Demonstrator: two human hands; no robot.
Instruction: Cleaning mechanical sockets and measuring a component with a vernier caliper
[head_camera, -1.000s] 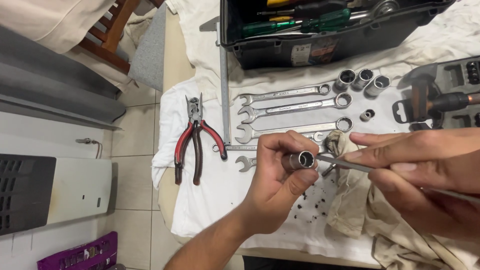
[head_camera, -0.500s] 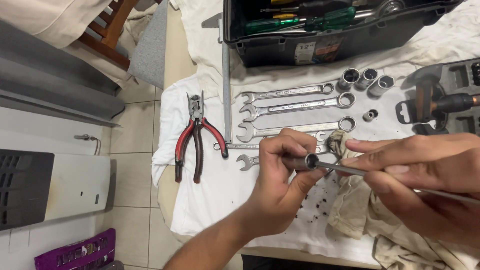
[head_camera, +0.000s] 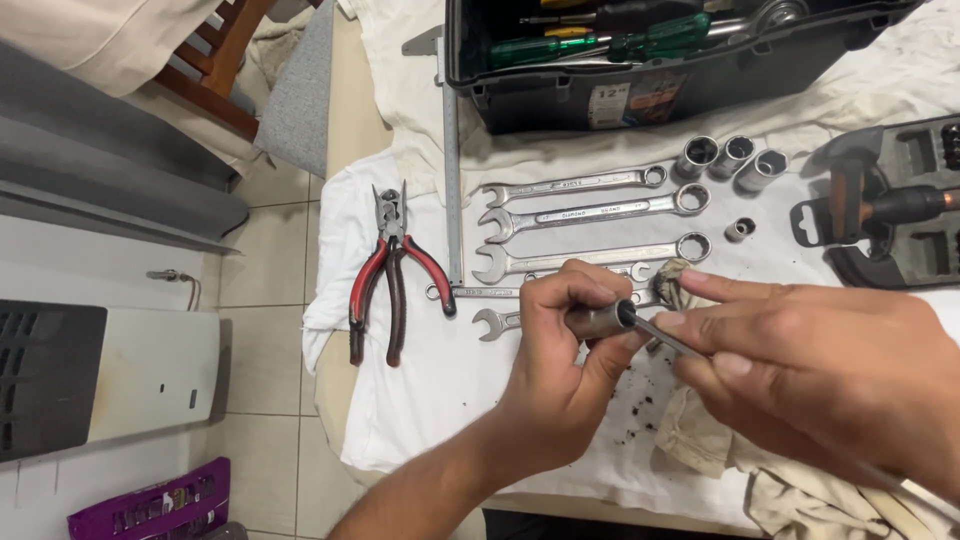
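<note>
Pliers lie untouched at your left on the white cloth. Your left hand has turned the socket since a moment ago, fingers curled round it; your right hand pinches a thin rod whose tip now sits inside its mouth.

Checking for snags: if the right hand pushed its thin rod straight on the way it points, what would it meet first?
Probably the socket in the left hand: the right hand aims its rod at its open end, seemingly already inside.
</note>
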